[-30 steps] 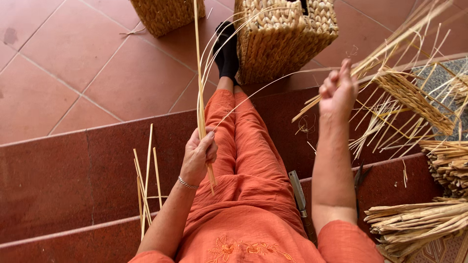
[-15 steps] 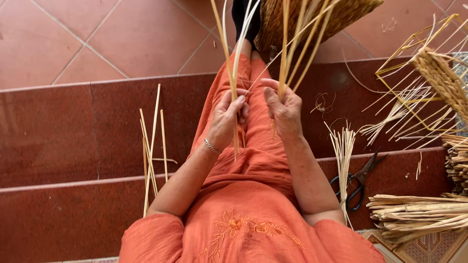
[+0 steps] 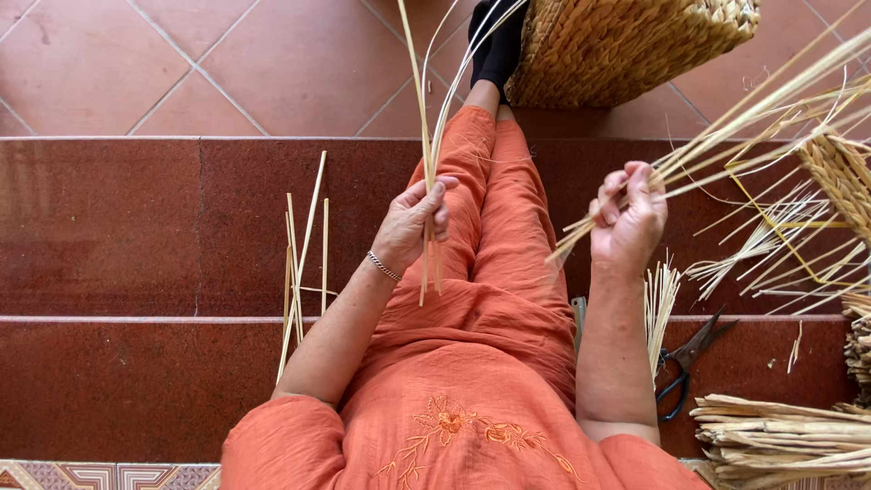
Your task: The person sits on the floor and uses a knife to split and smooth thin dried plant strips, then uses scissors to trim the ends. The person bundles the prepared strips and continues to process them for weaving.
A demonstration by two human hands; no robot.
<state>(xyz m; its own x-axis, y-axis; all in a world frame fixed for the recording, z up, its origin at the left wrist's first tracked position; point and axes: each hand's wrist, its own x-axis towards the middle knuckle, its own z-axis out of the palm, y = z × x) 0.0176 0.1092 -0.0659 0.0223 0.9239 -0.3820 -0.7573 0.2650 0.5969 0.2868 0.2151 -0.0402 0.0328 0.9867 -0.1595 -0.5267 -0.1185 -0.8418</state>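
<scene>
Nearest me I see bundled straw (image 3: 780, 440) and scissors (image 3: 689, 358) on the step, loose stalks (image 3: 304, 254) opposite, then my left hand (image 3: 413, 227) closed around upright straws (image 3: 426, 136), my right hand (image 3: 626, 222) gripping slanting straws (image 3: 726, 127), a woven basket (image 3: 626, 45) beyond.

Pale upright straw stalks (image 3: 426, 136), slanting straw bundle (image 3: 726, 127)

Home steps or terrace used as a basket-weaving spot: red tiled steps (image 3: 109, 227), terracotta floor tiles (image 3: 272, 63) far, woven basket (image 3: 626, 41) far right, straw bundles (image 3: 780, 445) and scissors (image 3: 685, 358) near right.
</scene>
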